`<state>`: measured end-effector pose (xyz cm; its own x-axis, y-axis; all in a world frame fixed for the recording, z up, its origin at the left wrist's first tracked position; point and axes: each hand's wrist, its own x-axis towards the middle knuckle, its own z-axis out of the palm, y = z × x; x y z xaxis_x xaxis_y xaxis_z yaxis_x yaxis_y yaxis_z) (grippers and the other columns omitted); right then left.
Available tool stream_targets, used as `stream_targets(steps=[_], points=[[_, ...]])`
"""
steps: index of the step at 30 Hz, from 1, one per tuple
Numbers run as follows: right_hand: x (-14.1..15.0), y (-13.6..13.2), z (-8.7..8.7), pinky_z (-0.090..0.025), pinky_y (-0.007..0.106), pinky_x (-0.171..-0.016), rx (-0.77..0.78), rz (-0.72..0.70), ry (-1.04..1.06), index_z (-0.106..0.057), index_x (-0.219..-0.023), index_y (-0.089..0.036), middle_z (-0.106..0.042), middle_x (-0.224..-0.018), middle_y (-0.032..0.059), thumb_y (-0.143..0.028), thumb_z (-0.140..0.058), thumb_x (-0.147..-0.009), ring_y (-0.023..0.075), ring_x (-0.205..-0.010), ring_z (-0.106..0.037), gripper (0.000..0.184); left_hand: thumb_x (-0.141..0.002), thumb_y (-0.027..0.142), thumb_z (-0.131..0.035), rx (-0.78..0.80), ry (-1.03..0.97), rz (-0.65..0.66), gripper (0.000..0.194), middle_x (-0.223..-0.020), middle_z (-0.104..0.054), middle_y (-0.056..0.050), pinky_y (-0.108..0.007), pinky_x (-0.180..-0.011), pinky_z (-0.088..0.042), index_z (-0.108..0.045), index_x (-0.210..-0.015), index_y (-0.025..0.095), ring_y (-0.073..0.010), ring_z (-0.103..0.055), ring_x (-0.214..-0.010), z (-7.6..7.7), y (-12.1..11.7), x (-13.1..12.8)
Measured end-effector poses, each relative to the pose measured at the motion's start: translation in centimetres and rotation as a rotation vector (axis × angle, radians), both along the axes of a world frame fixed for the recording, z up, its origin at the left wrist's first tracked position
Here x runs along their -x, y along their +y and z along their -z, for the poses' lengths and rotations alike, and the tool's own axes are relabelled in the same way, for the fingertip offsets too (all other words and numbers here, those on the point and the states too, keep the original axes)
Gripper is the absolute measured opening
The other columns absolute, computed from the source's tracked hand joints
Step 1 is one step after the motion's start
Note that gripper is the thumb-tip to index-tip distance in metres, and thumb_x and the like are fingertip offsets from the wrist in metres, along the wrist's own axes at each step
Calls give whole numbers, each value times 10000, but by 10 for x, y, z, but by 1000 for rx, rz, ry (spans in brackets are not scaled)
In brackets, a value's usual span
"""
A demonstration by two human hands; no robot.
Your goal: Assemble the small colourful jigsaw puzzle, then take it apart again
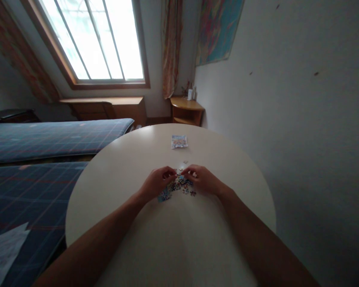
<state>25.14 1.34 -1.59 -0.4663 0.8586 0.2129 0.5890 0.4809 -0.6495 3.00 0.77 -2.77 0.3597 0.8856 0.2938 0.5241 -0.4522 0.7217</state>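
Loose jigsaw puzzle pieces (179, 184) lie in a small pile on the round white table (179, 235). Over the pile's left side, my left hand (158, 181) has thumb and forefinger pinched on a small puzzle piece. Facing it from the right, my right hand (204, 179) pinches another small piece, its fingertips close to those of the left. Their print is too small to make out, and fingers partly cover the pile. A joined bluish section of puzzle (164, 195) sits by my left wrist. One separate piece (185, 162) lies just beyond the hands.
Farther back on the table is a small printed picture packet (179, 141). Plaid-covered beds (48, 139) stand along the left, with papers (8, 251) on the nearer one. A wall (311, 139) runs close on the right. A corner shelf (187, 104) and desk (125, 104) stand behind.
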Motion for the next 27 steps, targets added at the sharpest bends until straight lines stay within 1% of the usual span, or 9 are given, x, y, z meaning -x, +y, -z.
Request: stream_targets(steps=[4, 6, 8, 10, 13, 17, 20, 24, 27], points=[[7, -5, 0, -407, 372, -975, -102, -96, -32, -726, -1056, -239, -683, -1131, 88, -427, -685, -836, 229, -1074, -596, 292, -829, 333, -640, 49, -120, -32, 174, -730, -715, -15, -230, -602, -482, -688, -883, 175, -137, -635, -634, 0, 1, -1], [12, -7, 1, -370, 406, -1015, -126, -104, -47, -721, -1051, -254, -669, -1191, 81, -457, -735, -785, 251, -1131, -570, 335, -823, 352, -650, 88, -182, -42, 194, -685, -704, -12, -219, -551, -463, -683, -875, 168, -134, -627, -596, -1, 0, -1], [17, -8, 3, -380, 388, -999, -134, -106, -37, -724, -991, -238, -694, -1142, 74, -417, -725, -806, 239, -1095, -592, 257, -816, 373, -661, 124, -233, -46, 217, -660, -698, -9, -216, -529, -459, -677, -875, 165, -134, -625, -572, -1, 0, -2], [21, -8, 4, -417, 341, -937, -122, -93, -12, -724, -928, -219, -731, -1006, 63, -367, -682, -850, 209, -988, -635, 173, -809, 386, -667, 145, -290, -41, 239, -679, -705, -17, -228, -556, -490, -671, -893, 162, -144, -648, -596, -1, 1, -2], [21, -7, 6, -455, 285, -826, -74, -57, 48, -723, -920, -207, -740, -878, 43, -351, -652, -869, 176, -842, -661, 169, -809, 376, -658, 133, -346, -32, 243, -765, -726, -42, -252, -627, -532, -673, -916, 158, -164, -683, -675, 1, 3, -2], [17, -4, 8, -470, 259, -763, -16, -30, 137, -717, -963, -183, -741, -900, 43, -320, -619, -877, 164, -812, -664, 189, -847, 363, -606, 133, -325, -23, 227, -764, -727, -34, -251, -622, -535, -685, -912, 161, -159, -680, -661, 4, 5, -2], [15, -3, 10, -477, 260, -739, 0, -10, 158, -719, -975, -171, -743, -885, 46, -307, -601, -879, 169, -801, -666, 204, -880, 377, -570, 102, -277, -15, 245, -806, -740, -36, -262, -669, -541, -698, -913, 171, -168, -691, -716, 4, 3, -2], [16, -2, 8, -486, 264, -721, 5, -3, 148, -736, -944, -175, -753, -862, 46, -338, -622, -868, 176, -781, -679, 212, -870, 359, -601, 22, -163, -1, 203, -891, -753, -35, -294, -776, -537, -716, -919, 199, -187, -697, -825, 1, 0, -2], [17, -3, 7, -502, 274, -745, 15, -12, 171, -742, -952, -189, -761, -890, 45, -344, -639, -861, 182, -800, -692, 208, -856, 343, -619, -29, -137, -47, 173, -866, -748, -31, -316, -812, -533, -713, -877, 199, -189, -693, -823, 1, 1, -1]])
